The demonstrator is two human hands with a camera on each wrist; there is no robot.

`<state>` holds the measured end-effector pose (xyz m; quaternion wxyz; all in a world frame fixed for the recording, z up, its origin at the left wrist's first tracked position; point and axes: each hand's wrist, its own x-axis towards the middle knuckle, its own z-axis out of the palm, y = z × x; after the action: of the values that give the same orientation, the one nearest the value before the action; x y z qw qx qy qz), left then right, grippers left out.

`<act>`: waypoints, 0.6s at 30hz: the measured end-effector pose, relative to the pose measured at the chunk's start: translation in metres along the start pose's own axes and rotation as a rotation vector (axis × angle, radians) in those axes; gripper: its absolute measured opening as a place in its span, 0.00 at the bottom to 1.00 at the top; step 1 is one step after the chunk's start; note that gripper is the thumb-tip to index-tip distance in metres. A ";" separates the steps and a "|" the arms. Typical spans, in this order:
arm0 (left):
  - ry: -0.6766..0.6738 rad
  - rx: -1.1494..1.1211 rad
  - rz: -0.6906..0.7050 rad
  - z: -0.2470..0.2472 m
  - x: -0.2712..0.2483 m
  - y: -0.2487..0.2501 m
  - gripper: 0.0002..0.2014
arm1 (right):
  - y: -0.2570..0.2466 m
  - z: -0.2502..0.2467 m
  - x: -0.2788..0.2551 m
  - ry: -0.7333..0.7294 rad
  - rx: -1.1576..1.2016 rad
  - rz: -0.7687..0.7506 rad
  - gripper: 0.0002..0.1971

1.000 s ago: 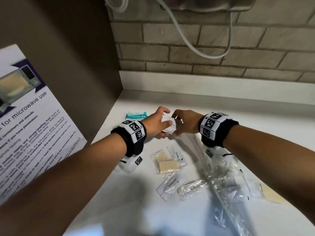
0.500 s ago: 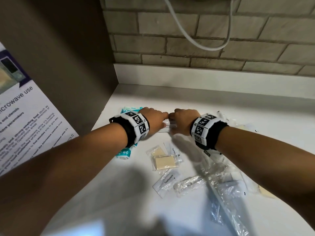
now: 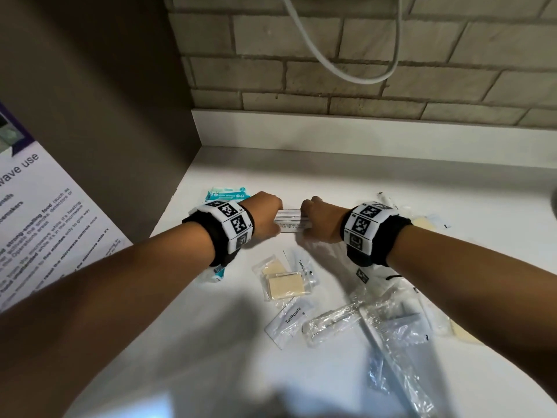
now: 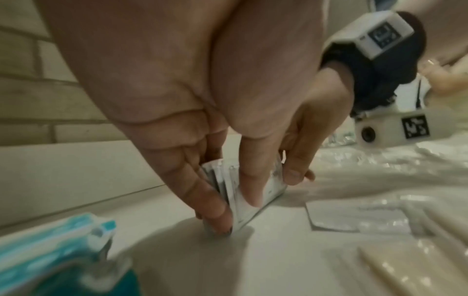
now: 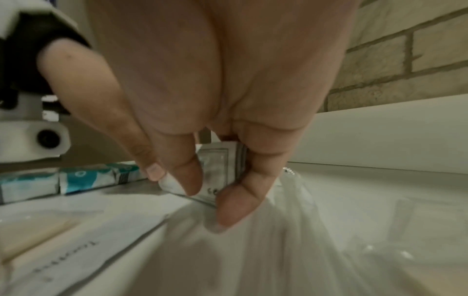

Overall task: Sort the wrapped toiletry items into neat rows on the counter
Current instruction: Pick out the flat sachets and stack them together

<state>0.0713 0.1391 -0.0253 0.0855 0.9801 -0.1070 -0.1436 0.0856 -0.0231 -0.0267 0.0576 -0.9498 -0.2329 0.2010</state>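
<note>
A small stack of white shampoo and conditioner sachets (image 3: 291, 223) stands on its edge on the white counter (image 3: 346, 176). My left hand (image 3: 275, 218) pinches its left end and my right hand (image 3: 304, 220) pinches its right end. In the left wrist view, the left hand (image 4: 233, 208) has thumb and fingers clamped on the sachets (image 4: 225, 180), low on the counter. The right wrist view shows the right hand (image 5: 210, 196) pinching the same sachets (image 5: 217, 162). Teal wipe packs (image 3: 229, 193) lie just behind my left wrist.
Wrapped soap bars (image 3: 284, 283), toothpaste sachets (image 3: 289, 321), a wrapped toothbrush (image 3: 331, 322) and a crumpled clear bag (image 3: 391, 342) lie in front of and under my right arm. A brown side panel (image 3: 135, 116) with a microwave notice (image 3: 45, 221) bounds the left; a brick wall (image 3: 361, 70) stands behind.
Both hands have closed in on the ends of the sachet stack and brought it down onto the counter. The head view has shifted lower and closer.
</note>
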 end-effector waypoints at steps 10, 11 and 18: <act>0.078 -0.127 0.018 0.002 -0.012 -0.010 0.12 | 0.017 -0.003 -0.008 0.144 0.200 0.006 0.14; 0.095 -0.144 0.006 0.002 -0.013 -0.010 0.12 | 0.017 -0.003 -0.008 0.148 0.195 0.013 0.14; 0.149 -0.191 -0.035 0.003 -0.013 -0.006 0.10 | 0.014 -0.002 -0.007 0.174 0.179 0.052 0.14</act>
<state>0.0593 0.1478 -0.0264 0.1838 0.9772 -0.0690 -0.0812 0.0866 -0.0385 -0.0251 0.1571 -0.9603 -0.1834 0.1395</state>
